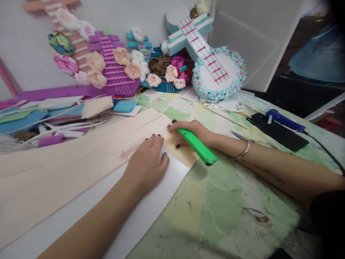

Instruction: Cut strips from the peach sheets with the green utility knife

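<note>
My left hand (147, 162) lies palm down with fingers stretched, over the edge of a pale peach paper sheet (67, 169) and a white glossy sheet (161, 196) under it. In my right hand (195, 132) is a bright green box cutter (198, 145), its dark front end pointing away to the left and its butt toward me. A small yellowish patch (176, 144) shows beneath my right hand, at the end of the white sheet. Whether the blade touches the peach paper I cannot tell. Thumb and fingers of my right hand close round the cutter's front half.
Decorated model string instruments (218, 72) with paper flowers lean at the back wall. Coloured scraps (29, 117) lie piled at left. Right of my hands are scissors (239, 136), a thin wooden stick (226, 117), a black slab (277, 131) and a blue corded tool (285, 120).
</note>
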Available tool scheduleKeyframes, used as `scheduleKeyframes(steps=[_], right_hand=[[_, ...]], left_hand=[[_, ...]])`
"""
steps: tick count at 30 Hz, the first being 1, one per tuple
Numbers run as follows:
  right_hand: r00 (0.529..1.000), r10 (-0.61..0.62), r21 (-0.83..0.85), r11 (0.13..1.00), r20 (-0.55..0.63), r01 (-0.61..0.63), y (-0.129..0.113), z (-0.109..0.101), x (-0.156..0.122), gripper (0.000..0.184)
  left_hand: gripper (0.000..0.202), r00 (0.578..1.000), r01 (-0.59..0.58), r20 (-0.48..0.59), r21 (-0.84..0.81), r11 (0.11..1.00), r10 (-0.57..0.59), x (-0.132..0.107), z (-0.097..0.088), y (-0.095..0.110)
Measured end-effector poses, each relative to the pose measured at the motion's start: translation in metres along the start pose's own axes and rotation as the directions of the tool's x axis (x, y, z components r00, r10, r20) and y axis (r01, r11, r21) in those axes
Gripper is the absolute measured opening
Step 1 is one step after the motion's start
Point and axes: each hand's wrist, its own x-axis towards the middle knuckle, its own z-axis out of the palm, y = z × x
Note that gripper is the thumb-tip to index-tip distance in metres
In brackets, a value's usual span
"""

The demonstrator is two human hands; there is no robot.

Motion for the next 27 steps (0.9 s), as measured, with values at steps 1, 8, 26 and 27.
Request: scheduleKeyframes(steps=[1, 8, 26, 27], right_hand=[[1.000, 0.009, -0.010, 1.000, -0.001, -0.009, 0.001, 0.001, 0.000, 0.046], [0.999, 0.048, -0.036, 0.998, -0.010, -0.049, -0.001, 0.003, 0.000, 0.047], [0.999, -0.008, -0.117, 0.993, 0.047, 0.013, -0.003, 0.004, 0.002, 0.039], [0.999, -0.001, -0.107, 0.994, 0.044, 0.006, -0.003, 0.003, 0.002, 0.040]], left_hand=[[0.043, 1.000, -0.005, -0.008, -0.005, 1.000, 0.005, 0.000, 0.000, 0.000], [0.032, 0.996, 0.009, -0.087, 0.002, 1.000, -0.009, 0.001, -0.001, -0.002], [0.042, 0.987, -0.009, -0.161, -0.004, 1.000, 0.009, 0.002, 0.005, -0.011], [0.042, 0.988, -0.022, -0.155, -0.008, 1.000, 0.021, 0.002, 0.006, -0.012]])
